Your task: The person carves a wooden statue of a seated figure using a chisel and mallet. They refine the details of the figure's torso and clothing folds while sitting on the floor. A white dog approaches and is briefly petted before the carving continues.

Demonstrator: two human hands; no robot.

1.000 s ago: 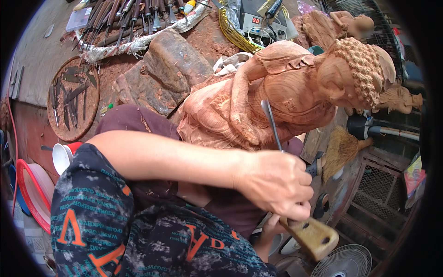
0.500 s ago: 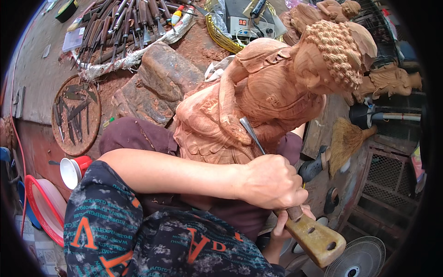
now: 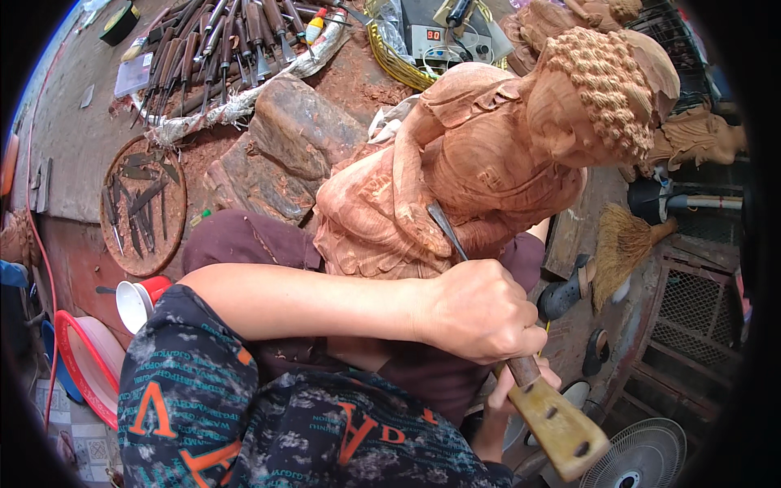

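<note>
Your left hand (image 3: 484, 313) has its fingers wrapped round a wood chisel (image 3: 448, 233), its tip at the seated Buddha carving (image 3: 504, 163) just beyond those fingers, contact not determinable, while your right hand (image 3: 497, 397), fingers partly hidden, grips the yellowish mallet (image 3: 561, 431) just to their near right.

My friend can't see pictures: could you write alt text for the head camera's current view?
A person's left hand grips a chisel angled toward a carved wooden figure, while the partly hidden right hand is at a yellowish mallet-like block. Many wooden-handled tools lie at upper left.
</note>
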